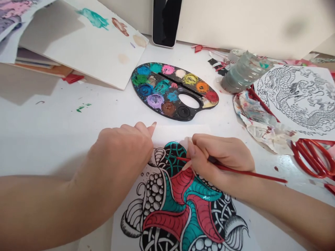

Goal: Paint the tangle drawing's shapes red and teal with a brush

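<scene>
My right hand (pixel 220 164) is shut on a thin red-handled paintbrush (pixel 248 173), with its tip touching the teal area near the top of the drawing. The drawing is a black ink pattern on white paper (pixel 178 212), painted in red and glossy teal, with pebble and striped shapes. My left hand (pixel 123 150) rests flat on the paper's upper left edge, holding nothing. Its fingertips point toward a black oval paint palette (pixel 174 91) with several colour wells, which stands a little beyond the paper, out of reach of both hands' contact.
Right of the palette lie a ribbed jar of cloudy water (pixel 244 72), a paint-stained crumpled paper (pixel 261 125), a dragon line drawing (pixel 295 94) and red scissors (pixel 311 158). A smeared white board (pixel 86 38) leans at the back left. A black phone (pixel 166 21) stands behind the palette.
</scene>
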`<state>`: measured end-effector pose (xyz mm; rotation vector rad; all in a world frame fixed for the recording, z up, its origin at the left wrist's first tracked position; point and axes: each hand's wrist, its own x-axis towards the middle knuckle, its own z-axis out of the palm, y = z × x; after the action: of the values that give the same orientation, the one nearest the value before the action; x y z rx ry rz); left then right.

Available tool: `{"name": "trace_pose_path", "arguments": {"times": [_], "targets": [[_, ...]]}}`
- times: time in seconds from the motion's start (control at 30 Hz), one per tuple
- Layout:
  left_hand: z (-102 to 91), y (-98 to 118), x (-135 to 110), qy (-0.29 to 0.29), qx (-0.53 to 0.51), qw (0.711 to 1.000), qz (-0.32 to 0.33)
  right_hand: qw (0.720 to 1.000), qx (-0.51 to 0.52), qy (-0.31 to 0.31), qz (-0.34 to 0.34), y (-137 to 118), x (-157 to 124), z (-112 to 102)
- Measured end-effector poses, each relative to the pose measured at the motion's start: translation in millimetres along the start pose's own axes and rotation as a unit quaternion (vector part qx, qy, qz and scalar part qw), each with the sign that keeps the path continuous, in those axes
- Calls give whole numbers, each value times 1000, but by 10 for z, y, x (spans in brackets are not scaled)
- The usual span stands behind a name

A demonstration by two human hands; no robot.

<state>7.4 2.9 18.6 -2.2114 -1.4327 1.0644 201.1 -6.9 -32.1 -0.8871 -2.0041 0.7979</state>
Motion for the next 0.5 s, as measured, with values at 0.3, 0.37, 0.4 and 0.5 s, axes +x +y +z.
{"name": "trace_pose_path", "arguments": {"times": [0.3,0.37,0.4,0.5], "targets": [[49,-12,-7,-6,23,1000,1,999,22,-20,33,-45,15,-55],[55,-16,5,7,23,1000,2,999,20,-24,41,-55,10,-63],[58,-17,8,18,23,1000,0,998,17,-24,48,-59,7,-67],[68,-20,-5,42,19,999,-10,998,3,-22,62,-65,3,-76]]}}
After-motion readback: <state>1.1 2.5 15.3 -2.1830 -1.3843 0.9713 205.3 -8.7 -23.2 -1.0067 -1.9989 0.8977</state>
